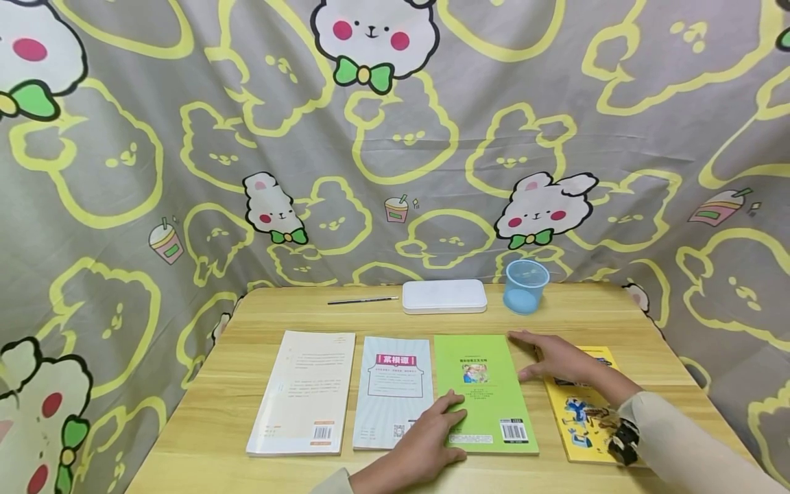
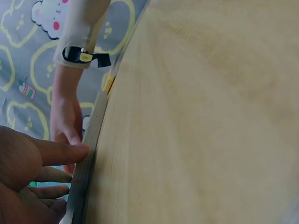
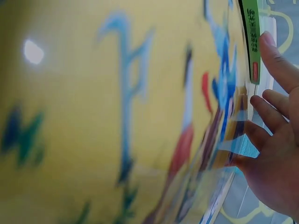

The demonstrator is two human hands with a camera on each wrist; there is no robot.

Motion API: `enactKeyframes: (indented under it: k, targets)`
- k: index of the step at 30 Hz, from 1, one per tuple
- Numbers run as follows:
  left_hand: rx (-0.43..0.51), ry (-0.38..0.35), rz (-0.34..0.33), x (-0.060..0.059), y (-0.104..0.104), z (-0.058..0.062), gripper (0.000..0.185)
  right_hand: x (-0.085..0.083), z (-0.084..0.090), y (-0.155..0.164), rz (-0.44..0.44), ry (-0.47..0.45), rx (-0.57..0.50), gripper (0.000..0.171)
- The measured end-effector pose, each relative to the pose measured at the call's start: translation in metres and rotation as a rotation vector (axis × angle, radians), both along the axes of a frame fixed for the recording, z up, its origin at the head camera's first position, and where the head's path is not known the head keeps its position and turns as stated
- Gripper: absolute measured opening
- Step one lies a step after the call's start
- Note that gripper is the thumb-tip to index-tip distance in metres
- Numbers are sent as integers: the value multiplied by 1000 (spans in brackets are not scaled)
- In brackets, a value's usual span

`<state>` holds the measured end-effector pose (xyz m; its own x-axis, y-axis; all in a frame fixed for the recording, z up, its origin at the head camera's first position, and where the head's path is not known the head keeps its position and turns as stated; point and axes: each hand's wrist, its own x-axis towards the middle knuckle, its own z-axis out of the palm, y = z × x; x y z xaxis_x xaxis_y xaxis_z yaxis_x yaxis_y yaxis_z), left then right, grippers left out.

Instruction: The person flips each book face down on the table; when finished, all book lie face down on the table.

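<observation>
A green book (image 1: 494, 391) lies with its barcode side up, right of a light blue book (image 1: 395, 370). My left hand (image 1: 420, 446) rests at the green book's lower left, fingers spread over its edge and the thumb at the bottom. Along its upper right side is my right hand (image 1: 552, 353), fingers extended, fingertips right at the edge. In the right wrist view, that hand (image 3: 275, 158) has its fingers straight beside the green spine (image 3: 254, 42). Under the right forearm lies a yellow book (image 1: 580, 425), partly hidden by the sleeve. The left wrist view shows the left fingers (image 2: 63, 153) against the book edge.
A cream book (image 1: 305, 391) is on the far left of the wooden table (image 1: 204, 384). Along the back are a thin dark pen or brush (image 1: 363, 300), a white case (image 1: 444, 296) and a blue translucent cup (image 1: 526, 288). A patterned curtain (image 1: 395, 185) hangs behind.
</observation>
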<state>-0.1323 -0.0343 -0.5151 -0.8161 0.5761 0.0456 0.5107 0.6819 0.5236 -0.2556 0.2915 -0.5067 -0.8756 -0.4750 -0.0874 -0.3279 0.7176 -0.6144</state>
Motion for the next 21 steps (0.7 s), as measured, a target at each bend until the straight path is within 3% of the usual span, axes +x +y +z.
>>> enactKeyframes:
  k: [12,21]
  targets:
    - [0,1,-1,1,-1,0,66,10,3,29,-33,12,-19,88]
    - [-1,14,-6,0,0,-2,67,13,1,51,-95,30,40,86]
